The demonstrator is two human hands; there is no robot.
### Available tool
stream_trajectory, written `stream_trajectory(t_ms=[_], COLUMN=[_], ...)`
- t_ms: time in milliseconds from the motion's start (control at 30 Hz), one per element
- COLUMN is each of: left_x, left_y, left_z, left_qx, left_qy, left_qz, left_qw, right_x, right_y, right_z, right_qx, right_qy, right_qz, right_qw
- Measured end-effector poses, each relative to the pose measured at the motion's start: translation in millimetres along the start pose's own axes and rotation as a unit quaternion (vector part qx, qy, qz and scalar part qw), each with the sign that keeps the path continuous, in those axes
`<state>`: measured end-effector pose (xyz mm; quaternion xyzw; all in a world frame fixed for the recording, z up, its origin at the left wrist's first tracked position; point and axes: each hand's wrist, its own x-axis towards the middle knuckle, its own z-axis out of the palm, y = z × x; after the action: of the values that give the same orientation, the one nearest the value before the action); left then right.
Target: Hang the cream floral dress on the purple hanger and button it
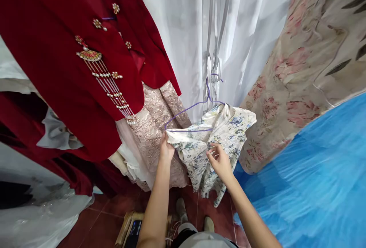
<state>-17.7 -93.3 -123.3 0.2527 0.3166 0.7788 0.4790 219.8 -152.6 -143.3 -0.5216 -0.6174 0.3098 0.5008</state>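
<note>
A white floral garment (194, 147) with blue and yellow print hangs on a thin purple hanger (185, 109); whether it is a blouse or a dress I cannot tell. The hanger's hook is up by white hooks or rings (209, 65) in front of the curtain. My left hand (166, 149) is closed on the garment's left shoulder, at the hanger's left end. At the middle of the neckline, my right hand (219, 163) pinches the front edge of the cloth between thumb and fingers. The garment's other shoulder lies over the hanger's right side.
To the left hangs a red velvet jacket (128, 72) with beaded ornaments, over a pink brocade skirt (154, 126). A beige flowered dress (300, 69) and blue tulle (320, 172) fill the right. White curtains (183, 31) hang behind. A phone (134, 229) lies on a low stack near my feet.
</note>
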Motion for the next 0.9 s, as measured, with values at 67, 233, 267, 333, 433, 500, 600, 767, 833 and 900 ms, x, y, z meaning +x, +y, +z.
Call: stream_trajectory(t_ms=[67, 233, 267, 333, 433, 500, 600, 767, 833, 900], left_x=[-28, -86, -93, -100, -98, -93, -97, -134, -143, -142], left_y=[-12, -25, -23, -18, -14, -21, -48, -98, -103, -96], left_z=[-1, 15, 24, 43, 68, 75, 67, 28, 14, 3], left_qx=[0.007, 0.204, 0.265, 0.364, 0.416, 0.398, 0.371, 0.375, 0.382, 0.408], left_qy=[-0.008, -0.156, -0.204, -0.298, -0.388, -0.440, -0.524, -0.594, -0.601, -0.571], left_qz=[0.009, 0.059, 0.076, 0.107, 0.111, 0.082, 0.018, -0.113, -0.151, -0.180], left_qw=[1.000, 0.965, 0.939, 0.876, 0.815, 0.801, 0.767, 0.702, 0.686, 0.689], right_x=[-4, -18, -21, -24, -28, -31, -34, -28, -20, -9], right_y=[-2, -20, -24, -28, -27, -24, -18, -15, -19, -24], right_z=[-13, -25, -24, -24, -34, -47, -71, -112, -130, -148], right_qx=[-0.032, -0.025, -0.012, 0.017, 0.048, 0.047, 0.049, 0.087, 0.075, 0.047], right_qy=[0.012, -0.139, -0.169, -0.188, -0.209, -0.253, -0.293, -0.271, -0.275, -0.255], right_qz=[-0.036, -0.140, -0.131, -0.093, -0.013, 0.044, 0.079, 0.097, 0.101, 0.091], right_qw=[0.999, 0.980, 0.977, 0.978, 0.977, 0.965, 0.952, 0.954, 0.953, 0.962])
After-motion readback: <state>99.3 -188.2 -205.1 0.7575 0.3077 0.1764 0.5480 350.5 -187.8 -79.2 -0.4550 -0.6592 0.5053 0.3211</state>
